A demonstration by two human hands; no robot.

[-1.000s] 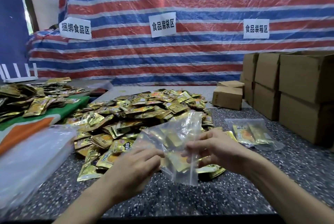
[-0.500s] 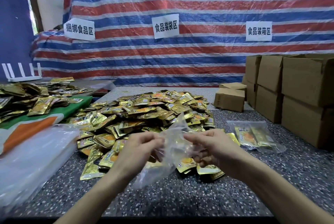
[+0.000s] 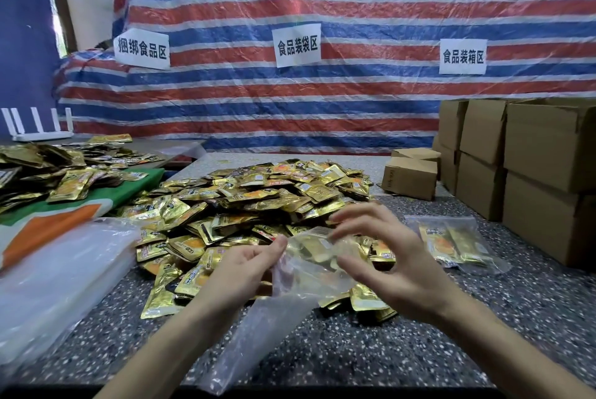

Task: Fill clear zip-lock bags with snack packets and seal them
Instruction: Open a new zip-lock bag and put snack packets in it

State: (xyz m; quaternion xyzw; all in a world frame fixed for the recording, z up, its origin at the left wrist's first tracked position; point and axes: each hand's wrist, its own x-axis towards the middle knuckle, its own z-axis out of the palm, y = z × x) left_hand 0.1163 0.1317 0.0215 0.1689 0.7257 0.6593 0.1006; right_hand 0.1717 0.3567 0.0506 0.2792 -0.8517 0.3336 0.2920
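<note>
Right now the left hand (image 3: 245,273) pinches one lip of a limp, clear, empty-looking zip-lock bag (image 3: 258,331), which hangs from its fingertips toward the near edge of the speckled grey counter (image 3: 354,350). Just right of the bag's mouth, the right hand (image 3: 400,269) arches with fingers spread; whether a fingertip touches the film I cannot tell. Held by one lip only, the slippery mouth could collapse or slide free, and packets pushed in would likely snag and spill. Left of the left hand lies a stack of flat clear bags (image 3: 58,269). Beyond both hands spreads a heap of gold foil snack packets (image 3: 258,202), with nothing blocking the reach. Right of the right hand sits a filled clear bag (image 3: 451,244), then brown cardboard boxes (image 3: 548,173)
</note>
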